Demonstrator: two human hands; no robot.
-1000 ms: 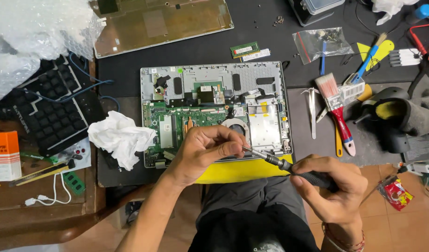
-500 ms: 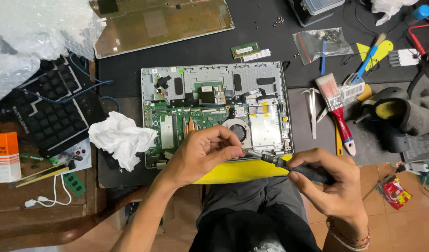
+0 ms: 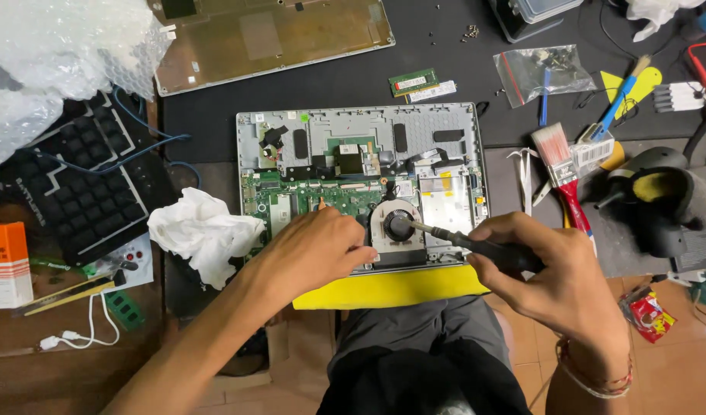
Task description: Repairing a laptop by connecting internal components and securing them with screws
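Observation:
An opened laptop chassis (image 3: 353, 138) lies bottom-up on the black mat, its green board and round cooling fan (image 3: 397, 225) exposed. My right hand (image 3: 556, 269) grips a black-handled screwdriver (image 3: 476, 244), its tip resting at the fan's right rim. My left hand (image 3: 311, 247) rests palm-down on the board just left of the fan, fingers curled near its edge. A yellow sheet (image 3: 387, 288) pokes out under the laptop's near edge.
A crumpled white cloth (image 3: 203, 234) lies left of the laptop, a black keyboard (image 3: 76, 192) beyond it. The removed bottom cover (image 3: 268, 34) sits at the back. A red-handled brush (image 3: 564, 169), tweezers, a screw bag (image 3: 541, 69) and memory sticks (image 3: 414, 83) lie to the right.
My right hand has moved the screwdriver up so its tip now meets the fan; earlier it sat lower near the laptop's front edge. My left hand has flattened beside the fan.

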